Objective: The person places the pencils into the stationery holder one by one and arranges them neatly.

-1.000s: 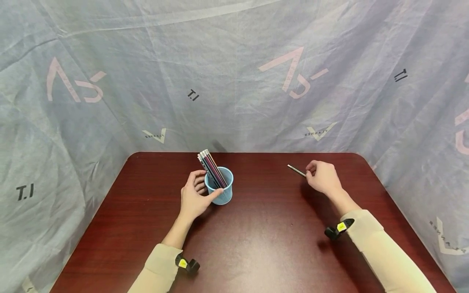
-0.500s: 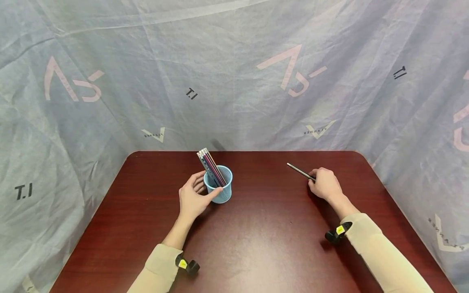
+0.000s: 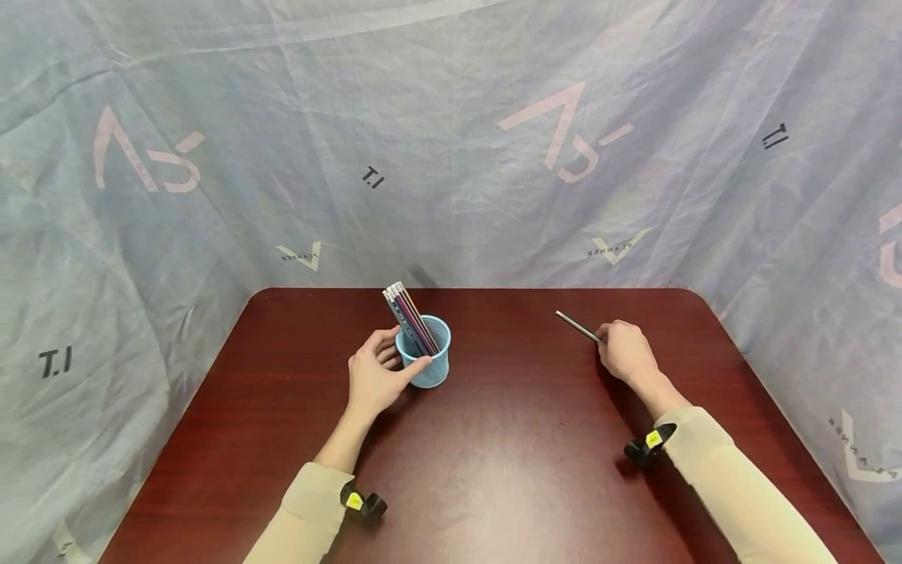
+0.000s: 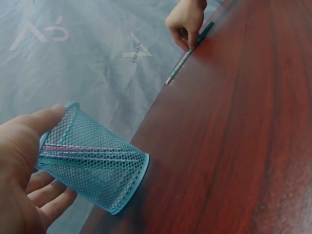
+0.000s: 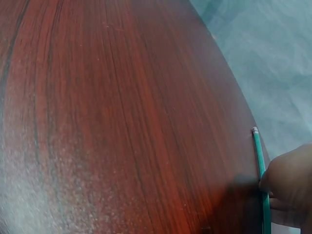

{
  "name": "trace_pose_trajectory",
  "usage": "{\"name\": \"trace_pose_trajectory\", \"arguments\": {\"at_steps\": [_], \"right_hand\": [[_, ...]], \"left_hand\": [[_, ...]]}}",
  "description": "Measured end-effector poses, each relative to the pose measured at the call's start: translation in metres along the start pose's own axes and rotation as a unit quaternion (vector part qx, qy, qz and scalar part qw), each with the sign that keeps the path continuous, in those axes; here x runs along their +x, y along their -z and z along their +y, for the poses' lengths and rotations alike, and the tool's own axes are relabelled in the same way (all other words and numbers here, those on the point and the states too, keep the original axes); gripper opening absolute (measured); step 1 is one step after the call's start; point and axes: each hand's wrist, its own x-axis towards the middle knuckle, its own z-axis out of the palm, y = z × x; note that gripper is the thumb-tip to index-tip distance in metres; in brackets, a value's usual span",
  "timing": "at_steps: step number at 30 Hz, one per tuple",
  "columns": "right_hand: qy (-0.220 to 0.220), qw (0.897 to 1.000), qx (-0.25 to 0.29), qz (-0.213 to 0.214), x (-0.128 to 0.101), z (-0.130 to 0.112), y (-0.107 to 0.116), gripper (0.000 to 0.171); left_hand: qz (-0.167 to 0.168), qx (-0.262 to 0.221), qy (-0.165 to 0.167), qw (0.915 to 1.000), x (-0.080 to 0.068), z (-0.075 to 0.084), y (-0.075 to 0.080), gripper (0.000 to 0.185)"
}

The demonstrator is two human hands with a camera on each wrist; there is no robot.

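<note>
A light blue mesh pencil cup point(image 3: 432, 373) stands on the table left of the middle. Several pencils point(image 3: 411, 319) lean out of it toward the back left, white eraser ends up. My left hand point(image 3: 377, 381) holds the cup at its left side, thumb at the front rim and fingers behind; the left wrist view shows the thumb on the rim of the cup point(image 4: 97, 161). Farther right, my right hand point(image 3: 627, 351) pinches a single pencil point(image 3: 576, 325) low over the table. That pencil point(image 5: 259, 153) looks green in the right wrist view, and its eraser end points away from the fingers.
The dark red wooden table point(image 3: 493, 439) reaches back to a grey printed cloth point(image 3: 451, 172), which hangs behind it and along both sides. Black wrist cameras sit at both cuffs, the left camera point(image 3: 372, 507) and the right camera point(image 3: 640, 453).
My right hand has shifted a little right and down along the pencil, so more of its eraser end shows. The left hand and the cup have stayed in place.
</note>
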Motion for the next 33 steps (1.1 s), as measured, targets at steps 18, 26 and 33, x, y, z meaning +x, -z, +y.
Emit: {"name": "trace_pose_trajectory", "arguments": {"at_steps": [18, 26, 33], "right_hand": [[-0.060, 0.997, -0.005, -0.046, 0.000, 0.004, 0.023, 0.025], [-0.072, 0.996, -0.003, -0.048, -0.014, 0.014, 0.025, 0.019], [-0.089, 0.994, -0.004, -0.060, -0.029, 0.016, 0.024, 0.019]], "left_hand": [[0.001, 0.040, 0.004, 0.9992, 0.005, 0.019, -0.018, 0.065], [-0.014, 0.040, 0.009, 0.9991, -0.009, 0.022, -0.026, 0.065], [-0.029, 0.058, 0.022, 0.9976, -0.023, 0.026, -0.027, 0.065]]}}
